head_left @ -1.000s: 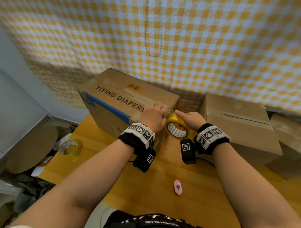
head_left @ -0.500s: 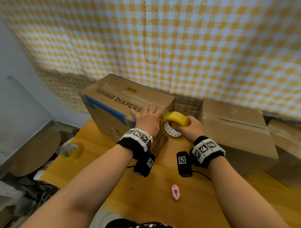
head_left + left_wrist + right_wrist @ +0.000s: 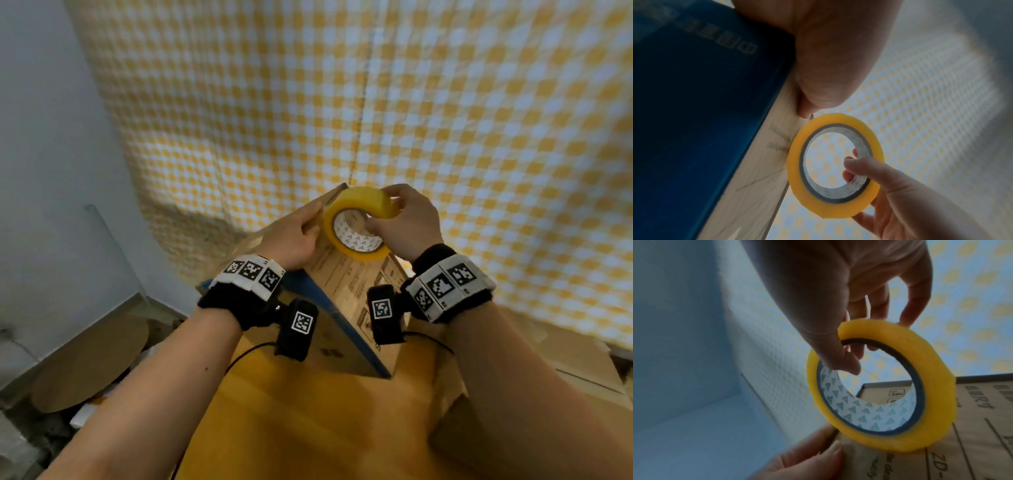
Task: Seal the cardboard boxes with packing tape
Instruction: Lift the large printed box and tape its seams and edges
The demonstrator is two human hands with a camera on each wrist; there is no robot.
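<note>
Right hand [image 3: 407,226] grips the yellow packing tape roll [image 3: 359,222] against the tilted diaper box [image 3: 346,291] on the tabletop [image 3: 308,428], left hand [image 3: 291,236] lies flat on its upper edge, so taping seems only begun.

The left hand [image 3: 291,236] covers part of the cardboard box [image 3: 346,308], and its fingertips lie out of sight behind the box's upper edge. The box's printed lettering is too blurred to read, and its base is hidden behind the wrist cameras.
</note>
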